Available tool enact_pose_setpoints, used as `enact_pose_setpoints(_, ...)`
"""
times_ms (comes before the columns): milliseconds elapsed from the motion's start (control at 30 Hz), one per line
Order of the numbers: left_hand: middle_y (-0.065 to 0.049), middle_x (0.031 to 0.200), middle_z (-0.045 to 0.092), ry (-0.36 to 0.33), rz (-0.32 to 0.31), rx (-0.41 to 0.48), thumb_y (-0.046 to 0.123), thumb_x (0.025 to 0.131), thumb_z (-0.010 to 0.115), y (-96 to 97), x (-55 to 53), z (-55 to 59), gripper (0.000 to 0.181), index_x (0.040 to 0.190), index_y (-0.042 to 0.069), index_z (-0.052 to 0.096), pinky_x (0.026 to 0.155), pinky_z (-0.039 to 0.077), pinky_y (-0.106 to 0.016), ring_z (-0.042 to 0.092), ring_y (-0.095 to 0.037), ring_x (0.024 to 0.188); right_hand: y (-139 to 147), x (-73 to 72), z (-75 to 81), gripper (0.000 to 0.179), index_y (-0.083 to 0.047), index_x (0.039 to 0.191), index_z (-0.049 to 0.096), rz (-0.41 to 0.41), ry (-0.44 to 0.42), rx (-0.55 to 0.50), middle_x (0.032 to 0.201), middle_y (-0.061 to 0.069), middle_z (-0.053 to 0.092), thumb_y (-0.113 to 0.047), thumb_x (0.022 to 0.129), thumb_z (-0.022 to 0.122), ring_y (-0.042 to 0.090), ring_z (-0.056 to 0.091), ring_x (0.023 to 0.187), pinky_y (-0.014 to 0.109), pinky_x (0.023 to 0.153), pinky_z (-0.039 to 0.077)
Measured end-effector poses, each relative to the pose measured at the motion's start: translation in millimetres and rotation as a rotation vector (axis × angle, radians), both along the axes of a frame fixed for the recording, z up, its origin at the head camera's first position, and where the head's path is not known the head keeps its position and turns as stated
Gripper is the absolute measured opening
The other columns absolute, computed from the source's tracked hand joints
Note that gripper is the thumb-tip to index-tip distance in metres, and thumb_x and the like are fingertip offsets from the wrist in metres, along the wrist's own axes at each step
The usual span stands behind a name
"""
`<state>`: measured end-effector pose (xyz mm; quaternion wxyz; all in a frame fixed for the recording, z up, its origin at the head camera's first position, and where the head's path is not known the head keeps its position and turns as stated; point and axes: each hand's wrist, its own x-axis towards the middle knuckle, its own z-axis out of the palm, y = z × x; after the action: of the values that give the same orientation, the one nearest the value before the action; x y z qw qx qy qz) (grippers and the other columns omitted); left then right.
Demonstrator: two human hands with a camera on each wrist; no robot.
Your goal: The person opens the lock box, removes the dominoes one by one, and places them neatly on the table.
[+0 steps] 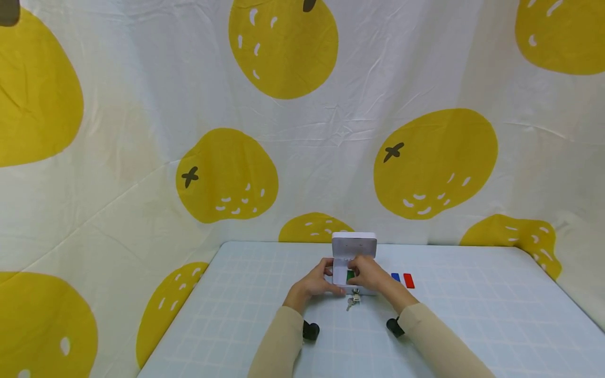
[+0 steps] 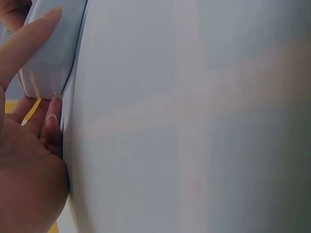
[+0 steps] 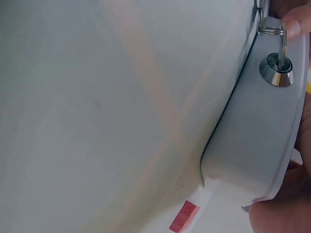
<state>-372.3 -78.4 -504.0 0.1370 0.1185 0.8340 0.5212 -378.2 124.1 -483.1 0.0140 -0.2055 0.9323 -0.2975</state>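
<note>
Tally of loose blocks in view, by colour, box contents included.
Red block: 1
Blue block: 1
Green block: 1, inside the box, partly covered by the right hand
Total: 3 visible; the hand could hide more.

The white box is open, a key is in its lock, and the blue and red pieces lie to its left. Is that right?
Not quite: in the head view, the blue piece and red piece lie to the right of the white box. It is open, with a key in its lock.
</note>
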Motion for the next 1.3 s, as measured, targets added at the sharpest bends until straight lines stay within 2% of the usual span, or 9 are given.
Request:
enact_pose_setpoints(367, -0.004, 0.119, 0.054, 0.004, 0.002, -0.012, 0.014, 0.073, 0.095, -0.2, -1.9, -0.4, 0.086, 0.144, 0.021, 0.047, 0.096, 0.040, -0.041, 0.050, -0.024, 0.110, -0.8, -0.2, -1.7, 0.027, -0.003, 0.097, 0.078, -0.032, 0.025, 0.059, 0.084, 0.004, 0.060, -0.017, 0.078, 0.090, 0.019, 0.051, 0.080, 0.033, 0.075, 0.048)
enact_pose_setpoints(633, -0.003, 0.121, 0.055, 0.002, 0.002, -0.019, 0.015, 0.072, 0.095, -0.9, -1.5, -1.5, 0.088, 0.144, 0.021, 0.047, 0.099, 0.040, -0.044, 0.050, -0.024, 0.110, -2.1, 0.1, -0.5, 0.027, -0.002, 0.098, 0.077, -0.046, 0.019, 0.064, 0.085, 0.003, 0.062, -0.015, 0.078, 0.090, 0.019, 0.052, 0.081, 0.035, 0.079, 0.050)
enact_pose_setpoints(800, -0.003, 0.121, 0.055, 0.003, -0.001, -0.017, 0.017, 0.073, 0.095, -1.3, -1.9, -1.0, 0.087, 0.145, 0.021, 0.046, 0.101, 0.039, -0.047, 0.050, -0.025, 0.112, 0.0, -1.6, 1.0, 0.027, -0.004, 0.102, 0.078, -0.010, -0.010, 0.021, 0.090, 0.002, 0.067, -0.013, 0.080, 0.089, 0.019, 0.055, 0.084, 0.037, 0.084, 0.052)
enact_pose_setpoints(1067, -0.003, 0.119, 0.054, -0.013, 0.016, -0.023, 0.021, 0.071, 0.096, -1.7, -1.8, -0.3, 0.088, 0.144, 0.024, 0.047, 0.100, 0.039, -0.047, 0.049, -0.025, 0.111, 10.2, -3.5, 2.4, 0.030, -0.001, 0.110, 0.075, 0.086, 0.006, -0.059, 0.084, 0.001, 0.064, -0.015, 0.085, 0.085, 0.016, 0.054, 0.078, 0.029, 0.071, 0.048)
enact_pose_setpoints(1300, -0.003, 0.119, 0.054, -0.009, 0.012, -0.010, 0.019, 0.072, 0.095, -1.1, -1.0, -0.7, 0.085, 0.143, 0.024, 0.047, 0.101, 0.038, -0.048, 0.049, -0.025, 0.112, 13.1, -1.4, 1.7, 0.034, -0.001, 0.117, 0.073, 0.102, 0.010, -0.101, 0.086, 0.002, 0.064, -0.014, 0.087, 0.083, 0.016, 0.056, 0.078, 0.027, 0.073, 0.051)
